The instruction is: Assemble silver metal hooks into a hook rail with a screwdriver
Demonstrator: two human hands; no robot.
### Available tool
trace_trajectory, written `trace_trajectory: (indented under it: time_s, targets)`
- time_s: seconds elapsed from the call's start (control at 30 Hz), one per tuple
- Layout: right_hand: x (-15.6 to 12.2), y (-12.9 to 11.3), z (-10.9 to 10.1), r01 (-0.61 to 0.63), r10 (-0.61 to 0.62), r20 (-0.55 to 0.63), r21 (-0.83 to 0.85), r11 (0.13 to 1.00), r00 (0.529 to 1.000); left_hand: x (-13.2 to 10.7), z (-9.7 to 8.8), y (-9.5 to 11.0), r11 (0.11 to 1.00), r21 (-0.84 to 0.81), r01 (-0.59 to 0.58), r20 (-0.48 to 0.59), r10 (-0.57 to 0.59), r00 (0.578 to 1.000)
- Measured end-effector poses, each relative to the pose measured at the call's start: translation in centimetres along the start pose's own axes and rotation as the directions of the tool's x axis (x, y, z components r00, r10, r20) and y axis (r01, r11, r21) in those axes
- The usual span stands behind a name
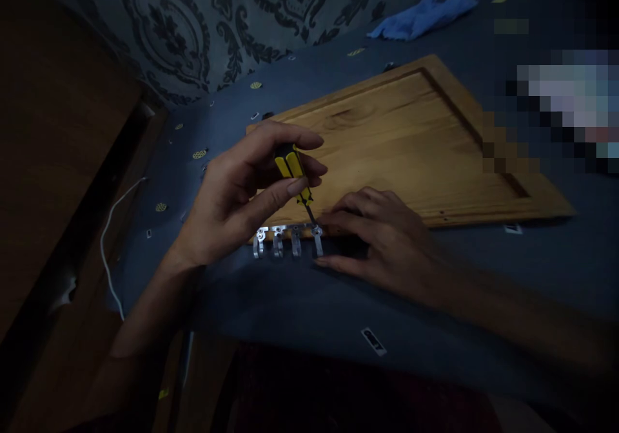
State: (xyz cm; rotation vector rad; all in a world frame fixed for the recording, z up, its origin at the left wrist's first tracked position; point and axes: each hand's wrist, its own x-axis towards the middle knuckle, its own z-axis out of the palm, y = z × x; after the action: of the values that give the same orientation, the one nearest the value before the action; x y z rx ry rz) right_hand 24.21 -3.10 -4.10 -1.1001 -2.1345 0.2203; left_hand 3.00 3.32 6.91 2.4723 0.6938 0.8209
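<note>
My left hand (242,194) grips a yellow and black screwdriver (294,169), thumb on one side of the handle and fingers around the other. The shaft slants down, its tip meeting the right end of a silver metal hook rack (278,232). Several curved hooks hang from this rack, which lies along the near edge of a wooden panel (377,143). Beside the rack's right end is my right hand (382,233), its fingers on the panel's edge and its thumb near the last hook. Those fingers are stretched and parted from the thumb.
Under the panel lies a dark blue printed cloth (290,317). A crumpled blue cloth (420,15) rests at the back, before a patterned backing (174,27). On the left a white cable (107,240) runs near brown wood (58,130). The upper right is pixelated.
</note>
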Motion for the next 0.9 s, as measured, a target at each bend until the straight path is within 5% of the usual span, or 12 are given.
trace_trajectory:
  time_s: [0.23, 0.47, 0.67, 0.9]
  targets:
    - [0.0, -0.06, 0.02, -0.005, 0.005, 0.007, -0.01, 1.0, 1.0, 0.28, 0.04, -0.06, 0.998, 0.055, -0.016, -0.072, 0.02, 0.997]
    - [-0.11, 0.08, 0.04, -0.001, 0.001, 0.004, 0.001, 1.0, 1.0, 0.55, -0.05, -0.35, 0.98, -0.196, -0.015, -0.039, 0.007, 0.999]
    - [-0.14, 0.06, 0.09, 0.009, -0.009, -0.008, 0.006, 1.0, 1.0, 0.57, 0.32, -0.69, 0.998, 0.006, -0.061, -0.127, 0.061, 0.99]
    - [-0.14, 0.03, 0.09, 0.009, -0.009, -0.009, -0.002, 1.0, 1.0, 1.02, -0.41, -0.52, 0.997, 0.025, -0.078, -0.027, 0.079, 0.997]
